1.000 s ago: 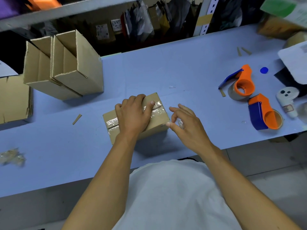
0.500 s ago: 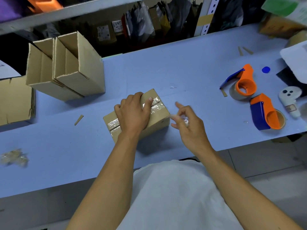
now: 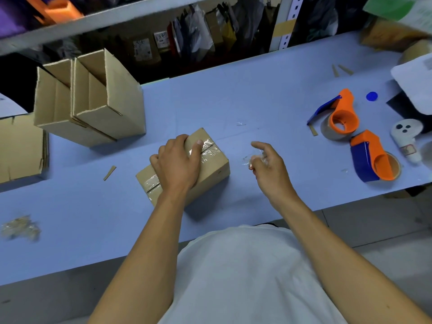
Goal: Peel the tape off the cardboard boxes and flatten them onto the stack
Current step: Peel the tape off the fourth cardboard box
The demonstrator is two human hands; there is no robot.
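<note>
A small closed cardboard box (image 3: pixel 211 164) lies on the blue table (image 3: pixel 257 101) in front of me, with clear tape along its top seam. My left hand (image 3: pixel 176 161) grips it from above, fingers curled over the far edge and thumb on the tape. To the right of the box, my right hand (image 3: pixel 268 163) is lifted off the table and pinches a crumpled piece of clear tape (image 3: pixel 253 159). A stack of flattened cardboard (image 3: pixel 21 146) lies at the far left.
Two open boxes (image 3: pixel 93 99) stand at the back left. Two orange-and-blue tape dispensers (image 3: pixel 339 115) (image 3: pixel 374 157) and a white controller (image 3: pixel 408 141) lie at the right. A wad of used tape (image 3: pixel 19 228) sits near the front left edge. Shelving runs behind the table.
My right hand has pulled away from the box's right end to the right, carrying a bit of clear tape. The box has turned slightly under my left hand.
</note>
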